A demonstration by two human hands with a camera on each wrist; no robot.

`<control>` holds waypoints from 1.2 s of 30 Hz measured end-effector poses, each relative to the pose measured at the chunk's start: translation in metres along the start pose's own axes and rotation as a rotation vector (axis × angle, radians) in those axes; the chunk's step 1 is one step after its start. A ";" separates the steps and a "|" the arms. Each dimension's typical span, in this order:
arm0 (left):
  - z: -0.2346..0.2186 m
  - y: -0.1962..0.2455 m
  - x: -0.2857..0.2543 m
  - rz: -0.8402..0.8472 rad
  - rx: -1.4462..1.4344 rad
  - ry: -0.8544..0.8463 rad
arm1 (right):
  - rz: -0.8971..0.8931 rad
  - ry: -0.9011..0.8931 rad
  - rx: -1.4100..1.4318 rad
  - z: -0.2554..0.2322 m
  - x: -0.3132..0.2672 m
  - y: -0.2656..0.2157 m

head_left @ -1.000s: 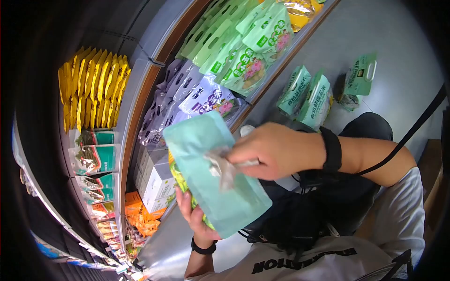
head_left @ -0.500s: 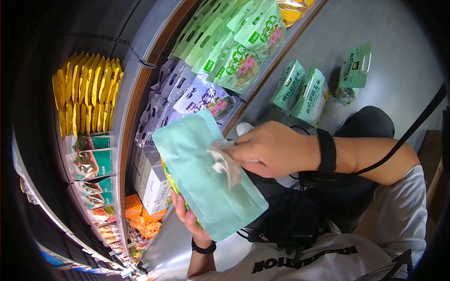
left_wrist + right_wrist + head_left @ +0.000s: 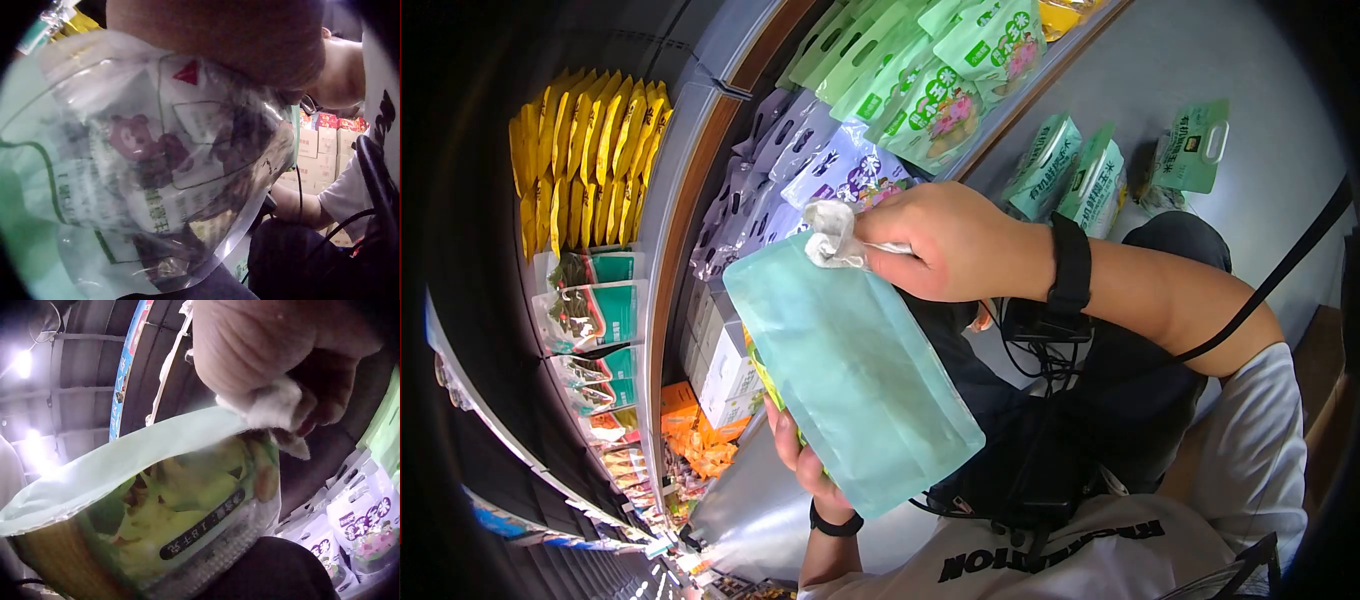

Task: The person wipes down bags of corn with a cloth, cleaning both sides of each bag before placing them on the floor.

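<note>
A flat pouch with a plain mint-green side point(image 3: 850, 370) is held up at a tilt in front of the body in the head view. My left hand point(image 3: 802, 462) grips it from beneath at its lower left edge, the thumb hidden. With my right hand point(image 3: 965, 245) I pinch a crumpled white cloth point(image 3: 835, 235) against the pouch's upper edge. The right wrist view shows the pouch's other side point(image 3: 187, 500), printed with yellow-green corn and dark lettering. Clear printed film point(image 3: 156, 156) with a small bear figure fills much of the left wrist view.
Shelves at the left hold green bags point(image 3: 930, 110), purple bags point(image 3: 830, 170) and yellow packets point(image 3: 585, 150). Three mint-green handled bags stand on the grey floor, one point(image 3: 1195, 150) apart from the others. A white box point(image 3: 730, 385) sits low by the shelf. Cables hang near the lap.
My right hand has slid the cloth from the middle of the pouch up to its top edge. The left hand keeps its hold, and the pouch stays nearly in place.
</note>
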State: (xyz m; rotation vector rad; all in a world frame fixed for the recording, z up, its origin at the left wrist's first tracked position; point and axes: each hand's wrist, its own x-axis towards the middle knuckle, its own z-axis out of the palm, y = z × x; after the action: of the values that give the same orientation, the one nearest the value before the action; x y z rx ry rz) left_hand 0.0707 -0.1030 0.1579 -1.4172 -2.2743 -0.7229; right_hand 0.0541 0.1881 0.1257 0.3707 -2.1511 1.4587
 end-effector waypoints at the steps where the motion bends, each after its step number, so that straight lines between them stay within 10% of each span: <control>1: 0.001 0.000 -0.002 0.001 -0.024 0.041 | -0.002 0.020 0.009 0.003 0.001 0.000; 13: -0.007 -0.004 -0.013 -0.018 -0.040 0.074 | 0.242 -0.348 0.481 -0.013 -0.015 -0.030; 36: -0.007 -0.010 -0.021 -0.075 -0.019 0.200 | 0.094 -0.665 0.458 -0.009 -0.049 -0.055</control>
State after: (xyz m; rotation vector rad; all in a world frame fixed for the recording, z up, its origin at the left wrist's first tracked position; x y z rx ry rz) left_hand 0.0706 -0.1261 0.1499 -1.2145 -2.1798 -0.8701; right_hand 0.1241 0.1722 0.1447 1.0565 -2.3035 2.1067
